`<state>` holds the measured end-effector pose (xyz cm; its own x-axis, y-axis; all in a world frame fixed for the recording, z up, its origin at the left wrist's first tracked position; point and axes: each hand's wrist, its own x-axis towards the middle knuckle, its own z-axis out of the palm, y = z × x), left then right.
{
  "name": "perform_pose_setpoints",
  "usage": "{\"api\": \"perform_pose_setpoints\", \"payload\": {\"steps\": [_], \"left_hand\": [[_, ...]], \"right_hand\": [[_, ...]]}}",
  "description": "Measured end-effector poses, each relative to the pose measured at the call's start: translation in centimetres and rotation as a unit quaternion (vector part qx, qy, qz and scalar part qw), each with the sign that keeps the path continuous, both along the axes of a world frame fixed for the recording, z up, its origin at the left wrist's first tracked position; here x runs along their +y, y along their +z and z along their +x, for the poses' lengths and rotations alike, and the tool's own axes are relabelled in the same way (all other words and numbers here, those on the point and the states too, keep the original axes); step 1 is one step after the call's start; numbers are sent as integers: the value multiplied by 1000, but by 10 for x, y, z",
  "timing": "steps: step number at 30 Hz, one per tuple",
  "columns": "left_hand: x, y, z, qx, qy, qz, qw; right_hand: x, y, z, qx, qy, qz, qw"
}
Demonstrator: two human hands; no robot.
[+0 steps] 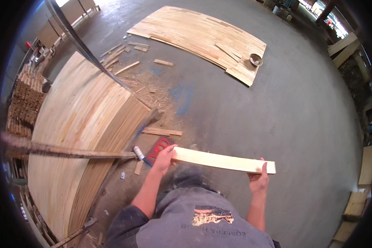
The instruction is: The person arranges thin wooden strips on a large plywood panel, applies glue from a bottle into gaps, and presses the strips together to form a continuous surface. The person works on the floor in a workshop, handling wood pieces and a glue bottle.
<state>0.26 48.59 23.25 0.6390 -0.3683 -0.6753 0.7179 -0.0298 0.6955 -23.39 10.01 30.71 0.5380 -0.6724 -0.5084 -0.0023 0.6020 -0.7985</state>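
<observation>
Grips pale wooden strip near both ends, using left hand at left end and right hand just in from right tip. Holds strip in front of torso, over grey floor. To the left: stack of wooden panels. Farther ahead on floor: large wooden panel bearing a bowl.

Grey shirt, dark sleeves, black-and-pale-orange front print.

Both hands grip, well apart, forearms reaching forward.
</observation>
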Motion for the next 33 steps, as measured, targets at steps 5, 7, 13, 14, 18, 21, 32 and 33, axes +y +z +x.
{"api": "perform_pose_setpoints", "payload": {"steps": [5,7,13,14,18,21,32,33], "left_hand": [[-106,7,190,-36,-32,-21,999],[-143,25,261,-72,-40,-35,996],[-246,-11,498,-42,-17,15,999],[-263,-24,541,-51,-18,2,999],[-337,-55,717,-24,-43,24,999],[-391,-37,837,5,-80,12,997],[-436,-77,1295,-24,-68,50,996],[-427,-99,1341,-14,-71,36,997]], "right_hand": [[-82,-6,150,11,-68,43,997],[-118,-10,219,-20,-89,60,994],[-232,-94,489,40,-153,94,983],[-248,-111,547,57,-166,109,979],[-298,-146,808,-129,-116,154,973],[-335,-113,1006,-183,-12,118,976],[-533,-69,1433,-28,124,-174,977],[-539,-103,1445,37,132,-212,968]]}}
